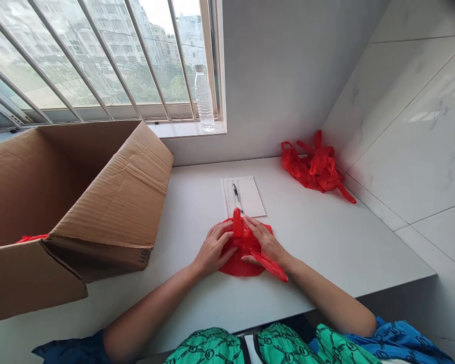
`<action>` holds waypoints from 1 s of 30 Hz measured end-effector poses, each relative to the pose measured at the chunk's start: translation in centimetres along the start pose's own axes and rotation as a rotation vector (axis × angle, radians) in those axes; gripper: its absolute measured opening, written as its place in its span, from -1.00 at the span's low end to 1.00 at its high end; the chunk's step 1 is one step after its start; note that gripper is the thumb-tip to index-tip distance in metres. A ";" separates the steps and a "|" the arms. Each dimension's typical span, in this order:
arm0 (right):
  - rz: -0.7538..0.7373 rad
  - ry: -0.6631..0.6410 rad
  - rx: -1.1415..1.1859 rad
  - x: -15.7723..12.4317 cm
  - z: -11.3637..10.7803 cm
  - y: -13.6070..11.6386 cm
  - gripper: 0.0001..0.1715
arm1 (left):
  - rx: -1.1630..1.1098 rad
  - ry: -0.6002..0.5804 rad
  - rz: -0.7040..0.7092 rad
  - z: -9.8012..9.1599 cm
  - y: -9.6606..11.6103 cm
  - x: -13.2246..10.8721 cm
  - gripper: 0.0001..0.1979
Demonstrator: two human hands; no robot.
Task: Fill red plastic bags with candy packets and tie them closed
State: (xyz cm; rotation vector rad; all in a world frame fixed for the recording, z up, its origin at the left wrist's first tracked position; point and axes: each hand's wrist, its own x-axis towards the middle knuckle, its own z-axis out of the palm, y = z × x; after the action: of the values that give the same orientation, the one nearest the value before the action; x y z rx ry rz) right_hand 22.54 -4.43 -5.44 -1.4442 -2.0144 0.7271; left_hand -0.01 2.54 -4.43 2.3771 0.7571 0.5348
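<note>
A red plastic bag (pixel 242 265) lies bunched on the white table (pixel 197 202) in front of me, one handle loop standing up and another tail pointing to the lower right. My left hand (pixel 218 246) grips its left side, fingers curved over the plastic and thumb toward the middle. On the opposite side my right hand (pixel 267 241) holds the bag with fingers bent over it, thumb low near the knot-like gathered middle. Whether anything is inside the bag cannot be seen.
An open cardboard box (pixel 114 202) stands at the left, a bit of red plastic (pixel 32 238) showing inside. Beyond my hands lies a notebook (pixel 252 194) with a pen (pixel 235 191). More red bags (pixel 314 164) are heaped at the back right. A water bottle (pixel 203 101) stands on the windowsill.
</note>
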 end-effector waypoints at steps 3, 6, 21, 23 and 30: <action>0.045 0.113 0.115 0.1 -1.0 0.0 -0.27 | -0.089 0.152 0.030 -0.5 0.1 -0.5 -0.78; 0.117 0.105 0.288 0.1 -1.6 -0.4 -0.78 | -0.167 0.197 0.013 -0.3 0.2 -1.0 -0.82; -0.006 -0.181 -0.217 -1.0 2.3 0.9 -0.13 | 0.059 -0.224 -0.104 0.5 0.1 -0.6 -0.44; -0.009 -0.178 -0.258 -1.1 2.7 0.9 -0.20 | 0.131 -0.234 -0.104 1.2 0.2 -0.6 -0.40; 0.028 -0.106 0.171 -1.3 -1.3 -1.7 -0.64 | -0.140 -0.099 -0.190 -2.8 3.3 -0.5 -0.65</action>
State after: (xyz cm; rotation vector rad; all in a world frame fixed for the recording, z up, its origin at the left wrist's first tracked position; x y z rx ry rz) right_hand 22.66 -5.99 -3.49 -1.3624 -1.9596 0.9820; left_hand -0.52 1.15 -0.36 2.1587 0.8600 0.3749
